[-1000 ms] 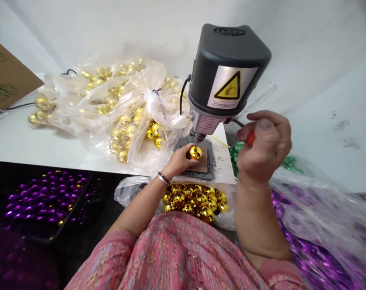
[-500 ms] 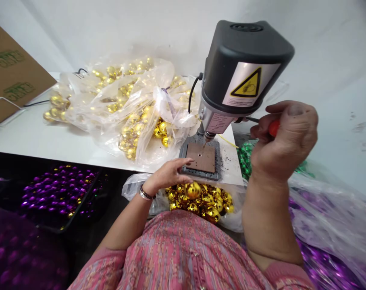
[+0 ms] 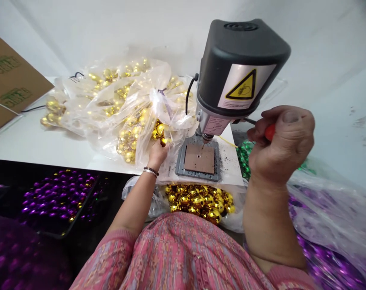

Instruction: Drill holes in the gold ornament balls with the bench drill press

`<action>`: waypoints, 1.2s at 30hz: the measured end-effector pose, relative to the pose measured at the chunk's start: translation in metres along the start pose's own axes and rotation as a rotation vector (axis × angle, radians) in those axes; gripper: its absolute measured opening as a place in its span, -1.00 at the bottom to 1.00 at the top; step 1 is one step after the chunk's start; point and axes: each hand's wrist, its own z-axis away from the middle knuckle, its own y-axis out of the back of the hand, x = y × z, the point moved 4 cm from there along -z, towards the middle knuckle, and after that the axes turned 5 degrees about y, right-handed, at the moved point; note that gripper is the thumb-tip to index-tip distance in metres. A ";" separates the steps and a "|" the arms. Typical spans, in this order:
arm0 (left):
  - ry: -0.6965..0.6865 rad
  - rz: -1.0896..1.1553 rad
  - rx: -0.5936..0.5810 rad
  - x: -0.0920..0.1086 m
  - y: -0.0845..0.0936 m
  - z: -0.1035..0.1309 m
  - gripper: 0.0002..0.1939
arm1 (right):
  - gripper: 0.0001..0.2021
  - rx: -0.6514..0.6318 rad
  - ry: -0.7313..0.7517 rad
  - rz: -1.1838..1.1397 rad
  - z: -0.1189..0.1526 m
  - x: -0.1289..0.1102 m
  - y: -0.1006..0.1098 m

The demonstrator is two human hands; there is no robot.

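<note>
My right hand [image 3: 281, 143] is closed around the red knob [image 3: 269, 132] of the feed lever on a dark bench drill press [image 3: 243, 68]. At the mouth of a clear plastic bag [image 3: 143, 151], my left hand [image 3: 159, 153] has its fingers curled against a shiny gold mirrored ball [image 3: 165, 141]; its fingertips are partly hidden. More gold balls lie just beyond those fingers. Below the chuck and thin bit [image 3: 204, 144], a brown plate [image 3: 198, 163] with a small hole rests on the grey drill base [image 3: 180, 171], with nothing on it.
A bag of gold balls [image 3: 198, 199] hangs open between my body and the white table [image 3: 44, 145]. Purple balls [image 3: 56, 193] fill a dark crate on the left. Green balls [image 3: 246, 155] and bagged purple ones [image 3: 328, 257] are at right. A cardboard box [image 3: 16, 76] stands far left.
My left hand has moved from beside the drill base to the balls at the bag's mouth. A gold ball dropped below that hand has joined the lower bag. My right hand stays on the knob.
</note>
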 end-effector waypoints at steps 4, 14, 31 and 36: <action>-0.014 0.093 0.040 0.001 -0.004 0.004 -0.60 | -0.71 -0.009 0.001 0.021 0.001 0.000 0.002; -0.288 0.640 -0.360 0.015 0.027 0.072 -0.29 | -0.71 0.011 0.078 0.008 -0.002 0.001 -0.001; -0.302 0.153 -0.426 0.040 -0.033 0.061 -0.45 | -0.61 -0.049 -0.269 0.005 -0.082 0.009 -0.033; -0.333 0.006 -0.403 0.050 -0.035 0.065 -0.48 | -0.62 -0.027 -0.309 0.019 -0.085 0.013 -0.033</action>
